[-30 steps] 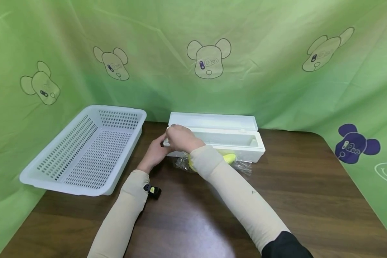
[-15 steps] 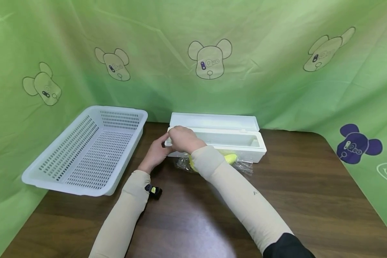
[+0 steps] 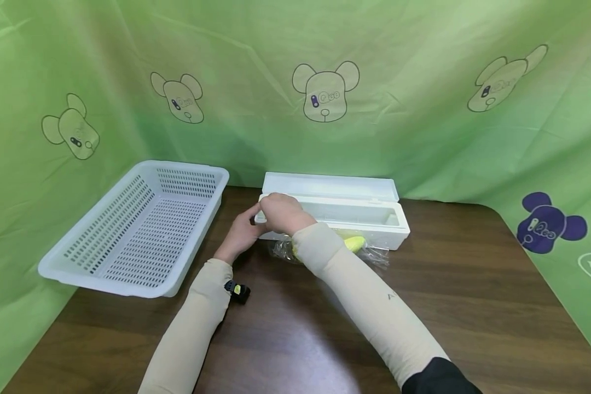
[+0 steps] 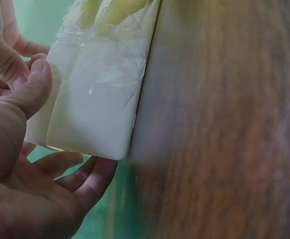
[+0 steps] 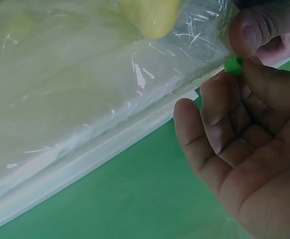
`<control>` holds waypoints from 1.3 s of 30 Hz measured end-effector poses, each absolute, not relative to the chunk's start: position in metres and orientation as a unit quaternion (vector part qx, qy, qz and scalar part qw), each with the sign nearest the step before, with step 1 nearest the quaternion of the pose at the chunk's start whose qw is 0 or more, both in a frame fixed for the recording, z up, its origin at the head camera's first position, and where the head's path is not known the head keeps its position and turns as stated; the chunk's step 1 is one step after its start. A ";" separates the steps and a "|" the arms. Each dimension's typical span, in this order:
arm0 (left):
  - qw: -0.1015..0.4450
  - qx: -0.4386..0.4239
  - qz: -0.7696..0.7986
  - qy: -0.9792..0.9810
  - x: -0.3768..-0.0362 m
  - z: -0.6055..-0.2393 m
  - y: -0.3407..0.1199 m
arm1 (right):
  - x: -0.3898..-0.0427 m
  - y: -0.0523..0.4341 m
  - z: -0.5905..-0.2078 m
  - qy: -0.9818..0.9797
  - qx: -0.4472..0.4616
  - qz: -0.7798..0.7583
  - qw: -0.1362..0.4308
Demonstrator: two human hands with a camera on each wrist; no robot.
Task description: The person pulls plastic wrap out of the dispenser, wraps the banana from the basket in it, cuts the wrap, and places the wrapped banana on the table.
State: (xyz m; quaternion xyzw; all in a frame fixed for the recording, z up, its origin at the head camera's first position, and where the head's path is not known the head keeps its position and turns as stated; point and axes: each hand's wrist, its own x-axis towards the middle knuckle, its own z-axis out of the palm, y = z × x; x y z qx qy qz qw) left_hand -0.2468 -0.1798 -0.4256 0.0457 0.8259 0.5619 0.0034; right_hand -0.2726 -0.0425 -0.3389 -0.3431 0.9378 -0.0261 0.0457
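Note:
A long white cling film dispenser stands on the table with its lid tipped back. My left hand grips its left end, thumb toward the top edge and fingers at the end wall. My right hand is over the same corner, pinching a small green piece between thumb and forefinger at the box's edge. Clear cling film hangs down the front of the box. Yellow fruit, banana-like, lies in front under crumpled film, partly hidden by the right forearm.
A white slotted plastic basket stands at the left of the brown wooden table. A green printed cloth hangs behind the table and along its sides. A black wrist camera sits on the left sleeve.
The whole head view has shifted slightly to the right. Both hands stay at the dispenser's left end, with no clear movement against it.

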 end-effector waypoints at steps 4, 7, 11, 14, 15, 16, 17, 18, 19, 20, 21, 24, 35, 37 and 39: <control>0.004 0.042 0.562 0.826 -0.247 -0.425 -0.179 | -0.272 -0.040 -0.338 0.938 -0.341 -0.028 0.049; 0.005 0.041 0.561 0.827 -0.247 -0.425 -0.179 | -0.272 -0.038 -0.337 0.939 -0.339 -0.025 0.052; 0.010 0.040 0.568 0.822 -0.247 -0.424 -0.179 | -0.271 -0.033 -0.336 0.942 -0.332 -0.013 0.048; 0.011 0.036 0.570 0.820 -0.247 -0.424 -0.179 | -0.271 -0.029 -0.336 0.943 -0.330 -0.011 0.044; 0.011 0.033 0.569 0.821 -0.246 -0.424 -0.179 | -0.271 -0.028 -0.337 0.943 -0.331 -0.010 0.043; 0.011 0.032 0.568 0.823 -0.246 -0.424 -0.179 | -0.271 -0.027 -0.337 0.943 -0.331 -0.012 0.043; 0.012 0.031 0.566 0.824 -0.246 -0.424 -0.179 | -0.271 -0.026 -0.337 0.942 -0.332 -0.012 0.044; 0.013 0.031 0.564 0.825 -0.246 -0.424 -0.178 | -0.271 -0.025 -0.337 0.942 -0.331 -0.014 0.045; 0.014 0.030 0.564 0.825 -0.246 -0.424 -0.178 | -0.271 -0.024 -0.337 0.943 -0.331 -0.014 0.045; 0.014 0.030 0.562 0.826 -0.246 -0.424 -0.178 | -0.271 -0.023 -0.337 0.943 -0.330 -0.013 0.046; 0.015 0.030 0.560 0.828 -0.245 -0.424 -0.178 | -0.271 -0.022 -0.336 0.943 -0.328 -0.013 0.048; 0.013 0.031 0.559 0.829 -0.245 -0.423 -0.177 | -0.271 -0.019 -0.335 0.945 -0.323 -0.014 0.056; 0.005 0.034 0.549 0.835 -0.245 -0.422 -0.177 | -0.273 -0.009 -0.336 0.945 -0.322 -0.013 0.054; 0.007 0.032 0.549 0.835 -0.244 -0.422 -0.177 | -0.273 -0.007 -0.337 0.945 -0.320 -0.015 0.056; 0.008 0.030 0.548 0.836 -0.244 -0.422 -0.178 | -0.273 -0.005 -0.337 0.946 -0.320 -0.016 0.056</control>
